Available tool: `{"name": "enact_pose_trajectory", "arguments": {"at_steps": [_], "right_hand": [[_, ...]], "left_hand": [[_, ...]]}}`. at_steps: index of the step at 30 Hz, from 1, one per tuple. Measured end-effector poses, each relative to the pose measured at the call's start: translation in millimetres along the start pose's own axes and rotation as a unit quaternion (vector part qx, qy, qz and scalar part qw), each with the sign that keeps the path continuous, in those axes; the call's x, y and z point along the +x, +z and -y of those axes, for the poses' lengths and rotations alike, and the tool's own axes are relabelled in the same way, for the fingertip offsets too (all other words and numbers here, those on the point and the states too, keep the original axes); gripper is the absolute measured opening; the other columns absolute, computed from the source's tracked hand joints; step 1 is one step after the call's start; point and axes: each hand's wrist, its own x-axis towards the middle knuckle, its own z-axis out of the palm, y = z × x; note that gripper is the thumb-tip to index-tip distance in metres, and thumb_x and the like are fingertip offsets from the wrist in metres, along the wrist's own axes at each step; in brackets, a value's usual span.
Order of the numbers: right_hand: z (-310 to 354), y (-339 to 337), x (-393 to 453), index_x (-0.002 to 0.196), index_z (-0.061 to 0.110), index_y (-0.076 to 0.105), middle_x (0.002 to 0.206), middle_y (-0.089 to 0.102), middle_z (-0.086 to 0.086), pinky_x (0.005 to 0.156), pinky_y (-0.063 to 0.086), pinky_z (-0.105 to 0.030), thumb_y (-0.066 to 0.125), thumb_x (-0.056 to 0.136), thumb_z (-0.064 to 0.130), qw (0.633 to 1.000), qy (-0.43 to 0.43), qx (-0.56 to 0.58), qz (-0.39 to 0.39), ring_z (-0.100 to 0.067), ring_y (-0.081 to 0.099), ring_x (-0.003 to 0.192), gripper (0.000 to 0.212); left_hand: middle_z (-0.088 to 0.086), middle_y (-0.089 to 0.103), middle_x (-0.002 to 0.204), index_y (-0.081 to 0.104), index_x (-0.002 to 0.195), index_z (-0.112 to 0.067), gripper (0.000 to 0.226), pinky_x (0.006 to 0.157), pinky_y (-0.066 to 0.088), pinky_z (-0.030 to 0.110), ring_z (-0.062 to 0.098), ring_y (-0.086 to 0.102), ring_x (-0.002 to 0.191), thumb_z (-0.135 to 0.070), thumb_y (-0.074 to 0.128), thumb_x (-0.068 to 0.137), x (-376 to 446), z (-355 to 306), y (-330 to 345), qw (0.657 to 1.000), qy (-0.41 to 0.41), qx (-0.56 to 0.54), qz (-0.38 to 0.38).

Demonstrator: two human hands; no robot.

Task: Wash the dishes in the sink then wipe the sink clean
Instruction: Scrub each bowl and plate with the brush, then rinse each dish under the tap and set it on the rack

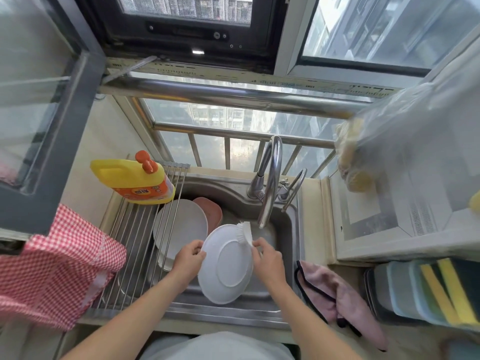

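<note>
Over the steel sink (291,224) I hold a white plate (226,266), its underside facing up. My left hand (188,258) grips the plate's left rim. My right hand (266,258) holds a white bristle brush (244,231) against the plate's upper right rim, just under the faucet spout (270,183). More white plates (181,222) are stacked in the left of the sink, partly under the rack, and a pinkish dish (211,211) lies behind them.
A roll-up steel drying rack (135,240) covers the sink's left side, with a yellow detergent bottle (135,179) on it. A red checked cloth (57,266) hangs at left. A pink cloth (337,294) lies on the right counter, with sponges (441,287) beyond.
</note>
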Motion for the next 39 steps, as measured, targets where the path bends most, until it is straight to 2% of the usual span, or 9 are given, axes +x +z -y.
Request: {"name": "enact_pose_trajectory", "arguments": {"at_steps": [8,12,17,23,26,29,32,35,39], "right_hand": [[25,-5,-39,0.101,0.034,0.061,0.055,0.047,0.011,0.051,0.033,-0.024,0.057,0.099,0.038,0.991,-0.125,0.020,0.038,-0.008,0.046,0.050,0.006],[4,-26,-19,0.100,0.032,0.063,0.086,0.071,0.005,0.070,0.048,-0.036,0.056,0.096,0.037,0.999,0.030,0.028,-0.019,-0.021,0.064,0.081,0.010],[-15,-57,-12,0.103,0.026,0.064,0.094,0.070,0.007,0.073,0.038,-0.029,0.056,0.096,0.027,0.997,0.072,0.021,-0.032,-0.018,0.060,0.086,0.011],[-27,-71,-15,0.101,0.028,0.056,0.084,0.066,0.001,0.077,0.046,-0.035,0.057,0.091,0.014,0.990,0.110,0.029,-0.086,-0.029,0.063,0.084,0.017],[-31,-68,-14,0.099,0.027,0.055,0.077,0.065,0.002,0.077,0.050,-0.039,0.058,0.091,0.013,0.984,0.119,0.052,-0.124,-0.031,0.063,0.080,0.016],[-34,-68,-12,0.099,0.022,0.058,0.072,0.065,0.000,0.069,0.045,-0.036,0.057,0.092,0.011,0.977,0.119,0.071,-0.160,-0.030,0.061,0.074,0.013],[-39,-70,-9,0.100,0.020,0.059,0.068,0.064,0.002,0.064,0.038,-0.033,0.059,0.092,0.008,0.969,0.124,0.081,-0.195,-0.027,0.059,0.069,0.013],[-52,-69,-1,0.101,0.018,0.058,0.071,0.066,-0.002,0.066,0.041,-0.034,0.060,0.092,0.011,0.962,0.137,0.077,-0.222,-0.030,0.060,0.071,0.011],[-65,-69,20,0.102,0.015,0.056,0.082,0.066,-0.008,0.070,0.040,-0.035,0.060,0.094,0.013,0.950,0.162,0.081,-0.254,-0.034,0.061,0.080,0.009]], "left_hand": [[0.001,0.072,0.089,0.067,0.094,-0.023,0.016,0.080,0.056,0.044,0.024,0.067,0.090,-0.015,0.053,0.098,-4,-12,6,1.000,0.013,-0.011,0.001],[-0.002,0.071,0.092,0.066,0.094,-0.025,0.015,0.073,0.052,0.036,0.020,0.066,0.089,-0.018,0.054,0.099,-4,-17,5,1.000,0.028,0.009,0.000],[-0.006,0.068,0.087,0.063,0.094,-0.025,0.012,0.065,0.047,0.031,0.016,0.063,0.082,-0.020,0.054,0.099,1,-27,6,0.989,0.109,0.099,-0.029],[0.002,0.063,0.078,0.056,0.083,-0.016,0.010,0.067,0.049,0.042,0.024,0.060,0.072,-0.009,0.055,0.091,12,-29,39,0.924,0.234,0.301,0.010],[-0.004,0.063,0.071,0.057,0.071,-0.021,0.023,0.063,0.043,0.021,0.011,0.062,0.066,-0.005,0.073,0.070,20,-12,56,0.898,0.231,0.371,0.053],[-0.002,0.065,0.092,0.063,0.095,-0.022,0.014,0.075,0.050,0.029,0.018,0.065,0.085,-0.010,0.063,0.086,28,18,74,0.881,0.221,0.410,0.084],[0.000,0.063,0.079,0.058,0.086,-0.022,0.027,0.055,0.052,0.036,0.023,0.067,0.063,-0.002,0.068,0.073,31,38,91,0.843,0.231,0.463,0.147],[-0.008,0.053,0.064,0.055,0.072,-0.028,0.041,0.036,0.041,0.029,0.015,0.057,0.044,-0.015,0.083,0.045,45,60,114,0.817,0.226,0.492,0.197],[-0.010,0.051,0.062,0.056,0.067,-0.029,0.049,0.032,0.034,0.026,0.012,0.053,0.043,-0.020,0.083,0.028,54,63,137,0.775,0.278,0.528,0.207]]}}
